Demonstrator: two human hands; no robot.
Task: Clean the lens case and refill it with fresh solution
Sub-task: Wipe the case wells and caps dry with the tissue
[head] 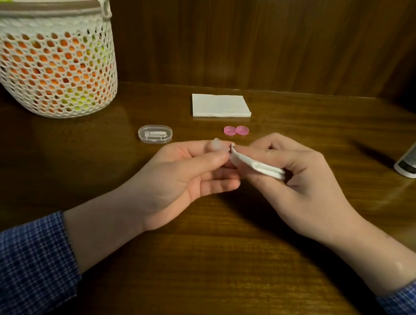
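A dark brown wooden table (pixel 212 277) with a glossy, strongly grained top fills the lower view from 3 through 6 to 9 o'clock. Soft light reflects off its surface toward 3 o'clock and beside the left edge at 9 o'clock. Behind it, from 10 to 2 o'clock, rises a wall of vertical dark wood panelling (pixel 245 30), meeting the tabletop along 1 straight seam. The corner at 2 o'clock sinks into deep shadow.

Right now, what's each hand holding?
Left hand: pinching the clear lens case.
Right hand: gripping a folded tissue.
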